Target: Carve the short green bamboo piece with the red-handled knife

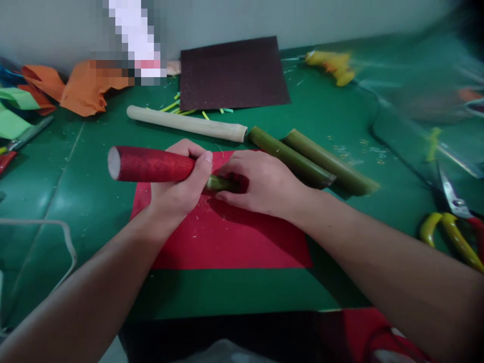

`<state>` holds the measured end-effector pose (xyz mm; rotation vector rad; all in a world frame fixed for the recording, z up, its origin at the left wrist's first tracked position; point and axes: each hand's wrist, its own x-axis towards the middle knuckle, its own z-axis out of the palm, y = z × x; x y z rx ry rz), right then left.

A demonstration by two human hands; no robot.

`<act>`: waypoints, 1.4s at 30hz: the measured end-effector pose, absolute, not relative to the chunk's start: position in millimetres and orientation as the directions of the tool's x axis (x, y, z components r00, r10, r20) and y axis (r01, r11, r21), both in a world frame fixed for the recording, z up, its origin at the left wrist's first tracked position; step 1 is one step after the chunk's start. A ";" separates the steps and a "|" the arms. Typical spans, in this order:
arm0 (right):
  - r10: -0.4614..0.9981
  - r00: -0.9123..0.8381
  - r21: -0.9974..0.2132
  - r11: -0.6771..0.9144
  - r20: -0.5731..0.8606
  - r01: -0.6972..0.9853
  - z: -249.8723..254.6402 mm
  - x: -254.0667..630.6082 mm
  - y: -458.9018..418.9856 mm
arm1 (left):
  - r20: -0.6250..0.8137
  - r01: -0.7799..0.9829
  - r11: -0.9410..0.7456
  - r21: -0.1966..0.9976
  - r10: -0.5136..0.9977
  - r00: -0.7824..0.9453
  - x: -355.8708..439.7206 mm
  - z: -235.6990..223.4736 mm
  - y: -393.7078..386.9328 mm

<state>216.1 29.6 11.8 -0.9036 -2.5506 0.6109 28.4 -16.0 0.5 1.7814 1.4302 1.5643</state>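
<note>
My left hand (pixel 181 174) is wrapped round a red wooden handle (pixel 151 164), thick and round, its pale cut end facing left. Between my two hands shows a short green bamboo piece (pixel 217 183). The curled fingers and thumb of my right hand (pixel 260 179) close round its right end. Whether the handle and the green piece touch is hidden by my left fingers. Both hands are over a red sheet (pixel 230 242) sprinkled with small pale shavings.
Beyond my hands lie a pale bamboo stick (pixel 187 123), two green bamboo tubes (pixel 298 156) and a dark brown sheet (pixel 234 73). A yellow glue gun (pixel 333 65) lies at the back. Yellow-handled shears (pixel 449 227) are at right, crumpled orange paper (pixel 85 91) at left.
</note>
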 end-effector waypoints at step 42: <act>0.584 -0.783 -0.513 0.749 0.214 0.419 2.9 212.7 40.1 | 0.364 0.424 -0.283 0.860 0.923 -0.124 25.3 9.4 -28.0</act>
